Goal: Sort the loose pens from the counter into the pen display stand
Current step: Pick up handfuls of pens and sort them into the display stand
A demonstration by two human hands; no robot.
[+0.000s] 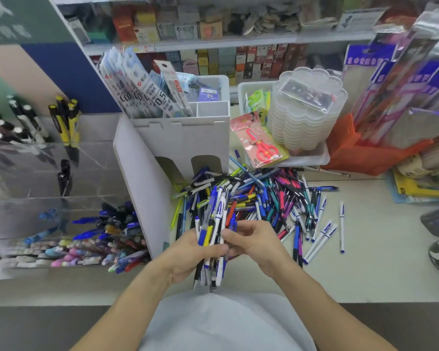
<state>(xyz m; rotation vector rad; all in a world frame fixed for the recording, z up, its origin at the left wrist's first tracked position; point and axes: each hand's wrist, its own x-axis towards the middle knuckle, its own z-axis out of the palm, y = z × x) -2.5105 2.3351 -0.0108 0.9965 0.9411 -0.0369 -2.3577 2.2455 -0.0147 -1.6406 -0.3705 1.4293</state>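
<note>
Your left hand (188, 257) grips a bundle of pens (213, 239) pointing away from you, your right hand (254, 239) pinches its top, and the display stand (69, 198) lies leftward, nearer your left hand.

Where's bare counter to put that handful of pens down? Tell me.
Bare counter lies right of the loose pen pile, past the single white pen. A bare strip also runs along the near edge, in front of the clear display stand. Ahead it is crowded with pens, up to the white cardboard box.
</note>
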